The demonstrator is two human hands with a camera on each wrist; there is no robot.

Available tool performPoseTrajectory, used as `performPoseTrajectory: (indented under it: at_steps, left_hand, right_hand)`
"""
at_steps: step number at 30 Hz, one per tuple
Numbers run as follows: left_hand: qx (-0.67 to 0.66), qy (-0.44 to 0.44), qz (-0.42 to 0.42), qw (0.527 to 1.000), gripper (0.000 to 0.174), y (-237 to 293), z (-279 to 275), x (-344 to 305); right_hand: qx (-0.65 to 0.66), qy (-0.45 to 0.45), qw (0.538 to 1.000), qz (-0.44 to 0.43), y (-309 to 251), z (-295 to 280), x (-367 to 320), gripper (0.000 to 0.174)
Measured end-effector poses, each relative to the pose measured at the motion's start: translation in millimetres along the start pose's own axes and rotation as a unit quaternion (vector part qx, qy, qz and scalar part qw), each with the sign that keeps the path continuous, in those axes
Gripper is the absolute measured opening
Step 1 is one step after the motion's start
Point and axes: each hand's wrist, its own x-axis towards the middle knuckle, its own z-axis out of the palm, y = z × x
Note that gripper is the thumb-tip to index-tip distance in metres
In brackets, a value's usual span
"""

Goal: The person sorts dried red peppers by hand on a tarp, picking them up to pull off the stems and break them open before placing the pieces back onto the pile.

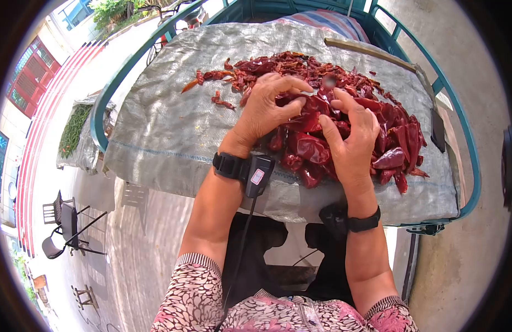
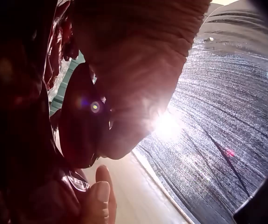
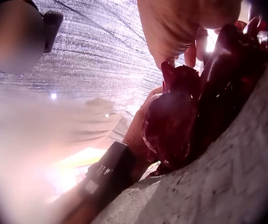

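A heap of dried red chilli peppers (image 1: 350, 110) lies on a grey woven sack (image 1: 173, 116) spread over a cart. My left hand (image 1: 300, 95) reaches in from the left, fingers curled over the heap, and pinches a large red pepper (image 1: 313, 108) with the thumb. My right hand (image 1: 330, 112) faces it from the right, thumb and fingers curled on the same clump. In the left wrist view the palm (image 2: 138, 70) hangs over a dark red pepper (image 2: 78, 121). The right wrist view has peppers (image 3: 180, 121) under the palm (image 3: 185, 23) and the left wrist's black band (image 3: 110, 170).
A teal rail (image 1: 471, 166) rings the cart. A wooden stick (image 1: 372, 52) and a small black object (image 1: 437, 130) lie at the sack's right edge. A few stray peppers (image 1: 222, 101) lie left of the heap. Folding chairs (image 1: 65, 227) and another sack of green produce (image 1: 73, 130) are on the ground at left.
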Motion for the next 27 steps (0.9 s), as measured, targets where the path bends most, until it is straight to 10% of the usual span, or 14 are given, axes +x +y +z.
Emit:
performPoseTrajectory:
  at_steps: [7,10,16,20,27]
  left_hand:
    - [-0.271,-0.062,-0.121,0.953,0.022,9,1,-3]
    - [-0.281,0.039,-0.167,0.944,0.018,-4,6,-1]
    - [0.206,0.271,-0.221,0.914,0.025,-64,-3,-8]
    - [0.366,0.065,-0.290,0.882,0.033,-58,8,-17]
    - [0.351,0.063,-0.200,0.913,0.025,-55,9,-20]
  right_hand:
    - [0.037,-0.059,0.997,0.015,-4,0,-1,0.023]
    - [0.056,-0.027,0.998,0.027,-2,6,-1,0.015]
    - [0.047,0.013,0.998,0.031,-5,12,-2,0.011]
    - [0.065,0.002,0.997,0.031,-3,12,-5,0.011]
    - [0.070,-0.015,0.997,0.026,-3,11,-6,0.012]
